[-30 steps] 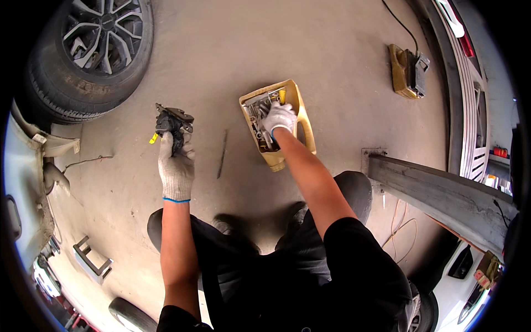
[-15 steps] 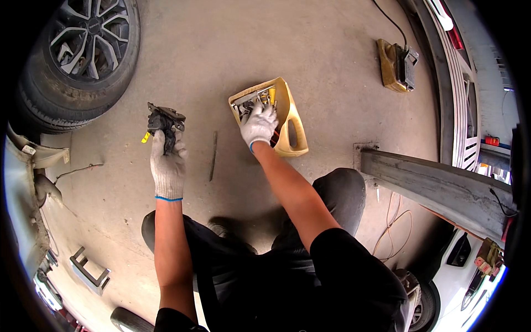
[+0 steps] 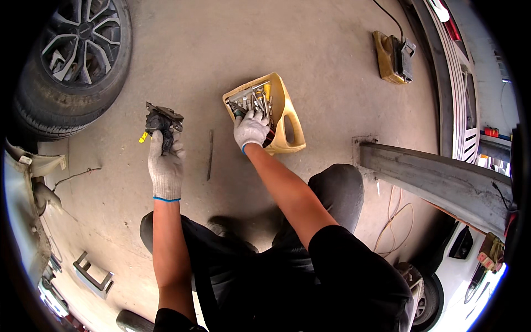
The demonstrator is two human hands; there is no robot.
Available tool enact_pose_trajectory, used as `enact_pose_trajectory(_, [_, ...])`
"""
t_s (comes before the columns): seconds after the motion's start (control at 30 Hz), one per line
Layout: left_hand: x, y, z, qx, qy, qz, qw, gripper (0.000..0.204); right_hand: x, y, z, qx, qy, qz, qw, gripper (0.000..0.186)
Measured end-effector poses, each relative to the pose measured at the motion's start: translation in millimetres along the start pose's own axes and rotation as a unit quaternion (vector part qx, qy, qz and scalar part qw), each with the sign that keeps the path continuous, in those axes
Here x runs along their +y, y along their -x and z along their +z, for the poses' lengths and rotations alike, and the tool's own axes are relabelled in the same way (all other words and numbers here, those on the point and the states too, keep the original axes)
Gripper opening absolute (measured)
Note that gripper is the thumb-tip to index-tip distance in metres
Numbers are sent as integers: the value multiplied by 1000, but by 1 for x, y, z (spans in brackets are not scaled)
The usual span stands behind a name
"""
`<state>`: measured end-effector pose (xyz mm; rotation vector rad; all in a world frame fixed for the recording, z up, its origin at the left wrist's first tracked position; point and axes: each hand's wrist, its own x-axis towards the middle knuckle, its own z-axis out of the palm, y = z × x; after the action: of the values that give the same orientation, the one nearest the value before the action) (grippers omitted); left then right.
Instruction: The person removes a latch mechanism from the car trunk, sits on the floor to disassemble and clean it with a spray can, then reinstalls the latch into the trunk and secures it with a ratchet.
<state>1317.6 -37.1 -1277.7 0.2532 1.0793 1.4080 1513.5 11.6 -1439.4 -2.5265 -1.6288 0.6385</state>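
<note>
My left hand (image 3: 166,169), in a white knit glove with a blue cuff edge, is closed around a dark metal-and-plastic car part (image 3: 160,123). A flat metal plate tops this part, and a yellow tag (image 3: 143,137) sticks out at its left. My right hand (image 3: 251,130), gloved alike, reaches over the near left rim of a cut-open yellow jug (image 3: 293,130). Its fingers are spread apart on the loose tools (image 3: 257,97) inside: several metal pieces and a yellow handle (image 3: 267,90). The palm hides some of the contents.
A wheel with its tyre (image 3: 83,72) lies at the far left. A thin dark strip (image 3: 210,155) rests on the concrete between my hands. A second cut jug (image 3: 394,58) stands far right. A steel beam (image 3: 431,171) crosses the right, with an orange cable (image 3: 394,221) nearby.
My right hand has drawn back slightly left and toward me within the jug, uncovering more tools. My left hand keeps its hold on the car part. The view has shifted a little.
</note>
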Motion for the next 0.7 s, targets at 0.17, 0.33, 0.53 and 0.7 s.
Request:
enact_pose_trajectory(0.17, [-3,-5,-1,-6,12,-9,1000,32,-2,4,2,-2,-11,-4,1000,46])
enact_pose_trajectory(0.33, [-4,-5,2,-3,19,-18,1000,32,3,-3,-12,-64,24,-36,997,49])
enact_pose_trajectory(0.53, [-4,-7,3,-2,16,-14,1000,33,29,-23,7,-52,100,-130,985,49])
enact_pose_trajectory(0.7, [0,0,12,-9,21,0,1000,32,42,-43,-6,-69,233,-164,956,31])
